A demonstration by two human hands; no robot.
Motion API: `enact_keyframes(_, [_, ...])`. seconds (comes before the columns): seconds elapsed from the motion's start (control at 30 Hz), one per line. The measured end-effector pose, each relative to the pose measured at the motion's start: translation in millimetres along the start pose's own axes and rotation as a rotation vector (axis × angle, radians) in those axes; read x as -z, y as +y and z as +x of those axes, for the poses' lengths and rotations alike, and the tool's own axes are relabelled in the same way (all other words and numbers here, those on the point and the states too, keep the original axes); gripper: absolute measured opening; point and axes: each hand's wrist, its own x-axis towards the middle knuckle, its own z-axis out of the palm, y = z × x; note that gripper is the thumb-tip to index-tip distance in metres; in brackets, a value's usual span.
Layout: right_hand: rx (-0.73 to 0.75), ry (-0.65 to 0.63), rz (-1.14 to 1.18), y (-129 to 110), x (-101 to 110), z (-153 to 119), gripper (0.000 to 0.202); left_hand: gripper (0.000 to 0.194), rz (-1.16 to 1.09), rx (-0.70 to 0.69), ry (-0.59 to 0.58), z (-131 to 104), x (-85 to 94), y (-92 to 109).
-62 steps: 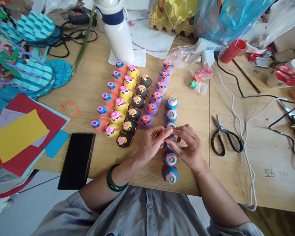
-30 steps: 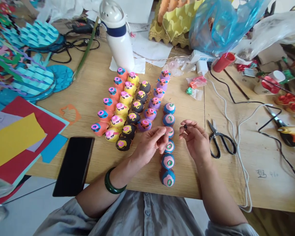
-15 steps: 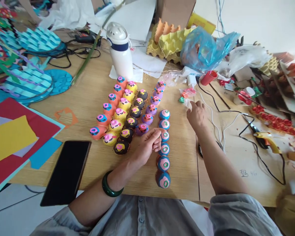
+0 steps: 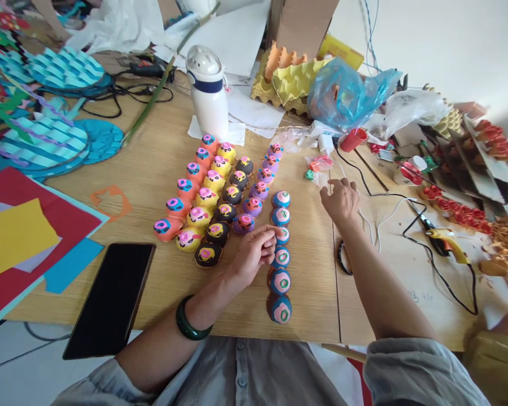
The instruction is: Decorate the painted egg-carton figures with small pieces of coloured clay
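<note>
My left hand, with a dark green bangle at its wrist, is closed, thumb and forefinger pressed together. Its fingertips reach the third dome of a row of blue painted egg-carton cups topped with pink and green rings; whatever they pinch, if anything, is hidden. Above the table to the right, my right hand has its fingers bent but apart, nothing visible between them. Just beyond it lies a clear packet with red and green lumps. Left of the blue row run purple, black, yellow and orange rows.
A phone and coloured paper lie at left. Behind stand a white bottle, egg trays and a blue plastic bag. Cables and a yellow glue gun are at right, near another person's sleeve.
The view has shifted slightly to the right, and more of another person's sleeve and arm shows at the right edge. Both my hands keep nearly the same places and poses.
</note>
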Motion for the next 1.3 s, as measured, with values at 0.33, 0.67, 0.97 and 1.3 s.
enact_keyframes(0.33, [-0.444,-0.220,0.166,-11,-12,40,0.024,0.031,0.202,0.025,0.046,-1,-0.2,-2])
enact_keyframes(0.67, [-0.314,-0.047,0.279,-28,20,-2,0.013,0.028,0.243,-0.094,0.006,-2,2.2,-2])
enact_keyframes(0.97, [0.610,0.425,-0.005,-53,42,-126,0.019,0.042,0.376,-0.240,-0.008,8,-16.7,6])
enact_keyframes(1.3, [0.484,0.306,0.270,-55,47,-156,0.013,0.045,0.736,-0.411,-0.004,7,-17.0,2])
